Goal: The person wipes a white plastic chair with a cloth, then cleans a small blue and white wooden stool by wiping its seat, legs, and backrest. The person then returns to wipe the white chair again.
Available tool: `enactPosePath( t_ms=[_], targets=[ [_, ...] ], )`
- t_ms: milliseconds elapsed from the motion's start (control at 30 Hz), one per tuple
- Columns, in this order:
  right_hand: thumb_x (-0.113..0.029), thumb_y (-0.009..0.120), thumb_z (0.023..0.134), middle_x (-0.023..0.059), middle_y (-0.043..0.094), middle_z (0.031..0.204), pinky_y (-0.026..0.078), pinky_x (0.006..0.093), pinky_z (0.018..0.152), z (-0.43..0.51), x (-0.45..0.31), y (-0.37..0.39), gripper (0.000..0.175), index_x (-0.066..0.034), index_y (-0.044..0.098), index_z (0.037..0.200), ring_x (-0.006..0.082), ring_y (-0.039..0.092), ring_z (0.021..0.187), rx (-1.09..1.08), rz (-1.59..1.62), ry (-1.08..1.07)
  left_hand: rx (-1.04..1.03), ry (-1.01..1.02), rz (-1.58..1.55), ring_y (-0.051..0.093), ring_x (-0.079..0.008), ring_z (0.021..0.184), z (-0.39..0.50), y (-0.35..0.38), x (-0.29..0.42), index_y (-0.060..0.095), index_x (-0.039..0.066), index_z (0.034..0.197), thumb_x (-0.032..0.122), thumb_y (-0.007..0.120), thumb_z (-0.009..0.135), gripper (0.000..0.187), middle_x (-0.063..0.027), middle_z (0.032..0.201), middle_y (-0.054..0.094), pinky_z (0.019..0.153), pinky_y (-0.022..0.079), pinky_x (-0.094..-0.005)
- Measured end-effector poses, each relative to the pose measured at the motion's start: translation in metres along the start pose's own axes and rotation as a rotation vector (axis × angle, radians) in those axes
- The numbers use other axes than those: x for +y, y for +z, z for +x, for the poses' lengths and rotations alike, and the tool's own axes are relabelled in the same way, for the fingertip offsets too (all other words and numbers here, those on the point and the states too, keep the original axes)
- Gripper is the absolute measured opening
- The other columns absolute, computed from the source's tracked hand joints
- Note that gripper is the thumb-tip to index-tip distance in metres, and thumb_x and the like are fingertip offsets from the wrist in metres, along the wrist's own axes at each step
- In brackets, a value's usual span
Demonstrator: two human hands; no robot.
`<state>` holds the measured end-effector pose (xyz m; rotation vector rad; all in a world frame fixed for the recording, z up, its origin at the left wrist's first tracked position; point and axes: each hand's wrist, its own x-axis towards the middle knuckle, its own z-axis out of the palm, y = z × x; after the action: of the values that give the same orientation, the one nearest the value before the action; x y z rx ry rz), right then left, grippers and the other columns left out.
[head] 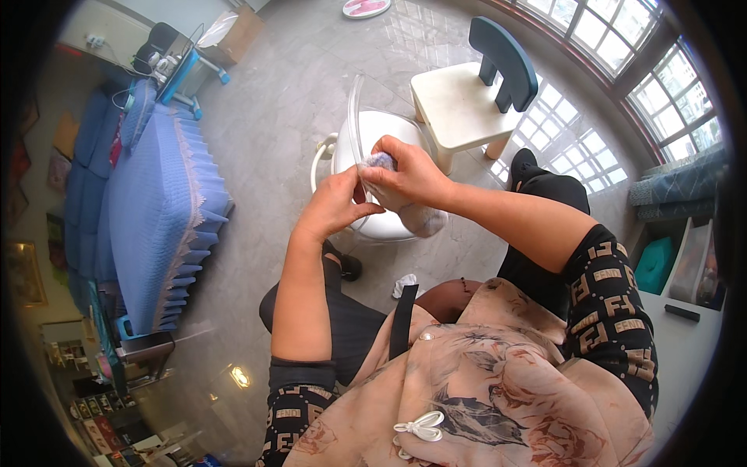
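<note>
My left hand grips a clear, curved plastic piece, possibly a lid, seen nearly edge-on and tilted upright. My right hand pinches a pale cloth with bluish patches against the same piece, close to my left fingers. The cloth's loose end hangs down below my right hand, slightly blurred. Beneath both hands stands a rounded white plastic object on the floor, with a curved white tube or handle at its left side. My hands hide part of it.
A white child's chair with a dark blue-green backrest stands just beyond, to the right. Crumpled white tissue lies on the tiled floor between my feet. A blue-covered sofa is at left; a drawer cabinet is at right.
</note>
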<state>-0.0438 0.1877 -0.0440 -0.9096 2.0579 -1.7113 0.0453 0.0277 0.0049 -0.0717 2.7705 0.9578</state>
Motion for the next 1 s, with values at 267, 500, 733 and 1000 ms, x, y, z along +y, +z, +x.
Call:
enactPosePath(
  t_ms=[267, 500, 733, 1000],
  targets=[
    [-0.041, 0.073, 0.08, 0.022, 0.066, 0.084, 0.051, 0.0409, 0.07, -0.01, 0.001, 0.01, 0.045, -0.0021, 0.058, 0.097, 0.0374, 0.065, 0.079, -0.107, -0.133, -0.004, 0.03, -0.016, -0.03, 0.062, -0.0223, 0.066, -0.001, 0.001, -0.006, 0.062, -0.002, 0.079, 0.011, 0.078, 0.071, 0.022, -0.0138, 0.073, 0.065, 0.063, 0.049, -0.0339],
    [-0.039, 0.074, 0.079, 0.0213, 0.067, 0.083, 0.051, 0.0413, 0.069, -0.011, 0.004, 0.009, 0.043, -0.0027, 0.061, 0.096, 0.0372, 0.066, 0.078, -0.207, -0.163, -0.086, 0.003, -0.017, -0.031, 0.057, -0.0219, 0.062, -0.005, -0.003, -0.013, 0.06, -0.002, 0.079, 0.008, 0.075, 0.071, 0.02, -0.0139, 0.069, 0.061, 0.061, 0.047, -0.0348],
    [-0.037, 0.072, 0.08, 0.0204, 0.067, 0.084, 0.051, 0.0398, 0.07, -0.005, 0.0, 0.007, 0.04, -0.0027, 0.062, 0.099, 0.0354, 0.066, 0.077, -0.23, -0.134, -0.059, -0.127, 0.021, -0.686, 0.062, -0.0118, 0.074, -0.011, -0.029, -0.017, 0.061, -0.001, 0.094, 0.007, 0.064, 0.085, 0.012, -0.0027, 0.08, 0.063, 0.068, 0.051, -0.0273],
    [-0.027, 0.071, 0.083, 0.0173, 0.068, 0.093, 0.05, 0.0358, 0.076, -0.001, 0.011, 0.011, 0.033, -0.0034, 0.063, 0.105, 0.0286, 0.065, 0.086, -0.322, -0.039, -0.071, -0.213, -0.041, -0.64, 0.066, -0.0133, 0.072, 0.003, -0.04, -0.022, 0.061, 0.003, 0.083, 0.022, 0.052, 0.098, 0.026, -0.0063, 0.078, 0.066, 0.069, 0.052, -0.0267]
  ],
)
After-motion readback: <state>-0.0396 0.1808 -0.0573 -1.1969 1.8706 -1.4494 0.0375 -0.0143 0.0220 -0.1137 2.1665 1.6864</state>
